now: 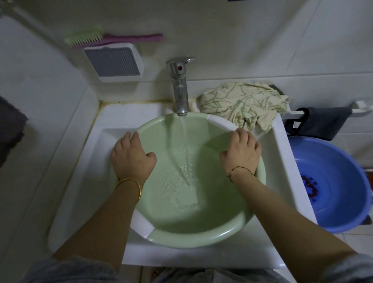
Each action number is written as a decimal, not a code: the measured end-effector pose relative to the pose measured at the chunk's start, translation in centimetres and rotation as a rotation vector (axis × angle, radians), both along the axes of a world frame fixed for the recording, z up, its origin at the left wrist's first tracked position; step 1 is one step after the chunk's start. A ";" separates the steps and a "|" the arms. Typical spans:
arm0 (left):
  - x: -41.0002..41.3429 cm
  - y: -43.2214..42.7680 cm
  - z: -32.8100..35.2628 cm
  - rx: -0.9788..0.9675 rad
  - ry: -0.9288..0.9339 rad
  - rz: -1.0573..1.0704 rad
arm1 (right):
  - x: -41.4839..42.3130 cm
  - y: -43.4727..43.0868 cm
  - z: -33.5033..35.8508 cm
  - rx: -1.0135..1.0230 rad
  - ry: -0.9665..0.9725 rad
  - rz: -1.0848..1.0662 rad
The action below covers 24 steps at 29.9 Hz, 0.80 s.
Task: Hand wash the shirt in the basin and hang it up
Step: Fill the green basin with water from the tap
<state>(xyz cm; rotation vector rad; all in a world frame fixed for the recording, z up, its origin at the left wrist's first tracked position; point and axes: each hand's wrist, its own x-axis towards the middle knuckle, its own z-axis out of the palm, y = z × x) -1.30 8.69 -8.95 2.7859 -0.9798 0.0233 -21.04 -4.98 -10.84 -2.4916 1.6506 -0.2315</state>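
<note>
I had both hands on the basin (188,237), which sat in the sink (89,171) under the tap (180,86). My left hand (133,155) gripped the left rim, thumb inside and fingers curled over the outside. My right hand (241,150) gripped the right rim the same way, just below the white handle patch. Water (186,146) ran from the tap into the basin and lay shallow on the bottom.

The shirt (243,104) was not in the basin. It lay crumpled on the back right corner of the sink, just beside the tap, with a fold hanging over the edge near my right hand. It looked dry to me, though I could not be sure.

I judged it a thin, soft cloth: light and limp, with no stiff part to lift it by, so it would sag and trail from wherever I held it. A full handful at the middle of the heap seemed the best hold, so that no sleeve could drag across the tap. Once soaked, I expected it to be far heavier, clinging and dripping, and slippery with soap, so it would need both hands. The basin was smooth plastic and its weight was growing, so I thought it likely to slide if I loosened one side.
</note>
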 end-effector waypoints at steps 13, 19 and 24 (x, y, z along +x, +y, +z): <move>-0.1 0.0 0.0 -0.009 0.002 0.002 | 0.0 0.0 -0.1 -0.002 -0.024 -0.003; -0.1 -0.1 0.0 -0.010 0.001 -0.001 | 0.1 0.1 -0.1 -0.013 -0.040 -0.005; 0.0 0.0 -0.1 -0.015 -0.001 0.001 | 0.0 0.0 0.0 -0.004 -0.015 -0.003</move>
